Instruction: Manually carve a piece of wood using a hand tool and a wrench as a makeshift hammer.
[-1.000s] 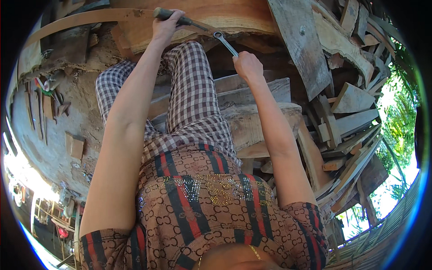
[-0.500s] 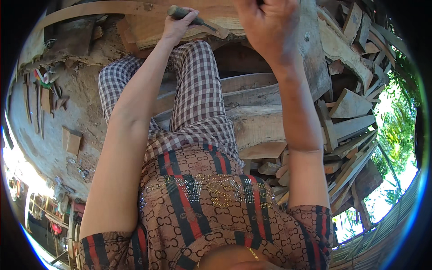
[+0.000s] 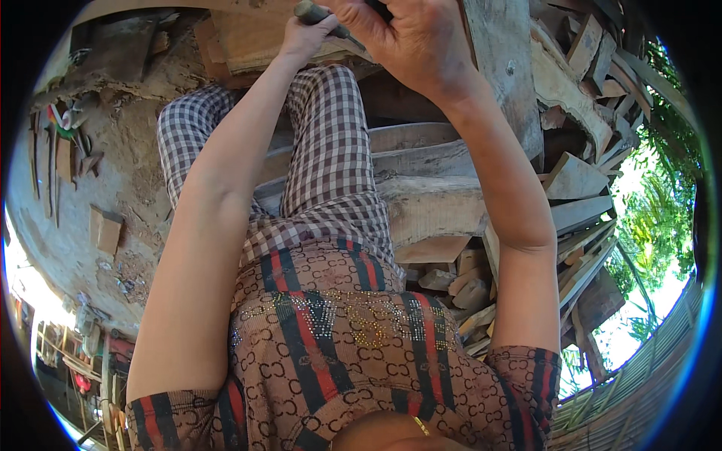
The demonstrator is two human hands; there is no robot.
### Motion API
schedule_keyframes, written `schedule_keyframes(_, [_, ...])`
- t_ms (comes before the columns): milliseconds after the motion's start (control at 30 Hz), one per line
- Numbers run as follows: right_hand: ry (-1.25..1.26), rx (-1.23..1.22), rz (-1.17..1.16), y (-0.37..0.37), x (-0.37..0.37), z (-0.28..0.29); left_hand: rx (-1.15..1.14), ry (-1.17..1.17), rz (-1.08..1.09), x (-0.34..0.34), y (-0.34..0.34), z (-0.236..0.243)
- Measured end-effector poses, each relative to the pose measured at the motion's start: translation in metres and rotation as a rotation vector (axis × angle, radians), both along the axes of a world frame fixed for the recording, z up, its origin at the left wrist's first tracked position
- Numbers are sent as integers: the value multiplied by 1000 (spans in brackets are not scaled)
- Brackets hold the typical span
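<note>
Beyond right hand [image 3: 417,43], grey plank [image 3: 508,56]

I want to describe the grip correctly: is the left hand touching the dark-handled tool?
Touching. The head view shows the left hand closed around the dark-handled tool, which sticks out on both sides of the grip.

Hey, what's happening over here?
Someone in checked trousers is working by hand at a piece of wood. The left hand grips a dark-handled tool at the wood. The right hand is up close to the camera, partly cut off by the top edge, so I can't tell what it holds. Scrap wood is piled on the right.
</note>
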State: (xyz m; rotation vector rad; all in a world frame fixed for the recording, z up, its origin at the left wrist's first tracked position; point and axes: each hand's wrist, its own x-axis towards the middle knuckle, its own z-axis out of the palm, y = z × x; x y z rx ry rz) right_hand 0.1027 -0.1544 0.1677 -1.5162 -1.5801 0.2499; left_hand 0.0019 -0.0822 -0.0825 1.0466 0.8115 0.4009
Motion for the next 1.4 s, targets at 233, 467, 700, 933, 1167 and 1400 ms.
schedule_keyframes(233, [-507,-775,-30,-7,38,-22,-66,55,13,4,-1,3])
schedule_keyframes(467, [30,114,33,29,2,-6,0,156,121,4,-2,-4])
schedule_keyframes(700, [-463,-734,13,0,36,-28,-9,11,65,15,-8,-9])
schedule_keyframes(933, [-24,78,55,27,8,-19,71,100,28,18,-8,-7])
schedule_keyframes(1167, [-476,-888,-7,2,46,-11,-119,41,31,21,-21,-1])
schedule_keyframes(1400, [190,-524,-89,19,20,29,-106,-48,119,11,-26,0])
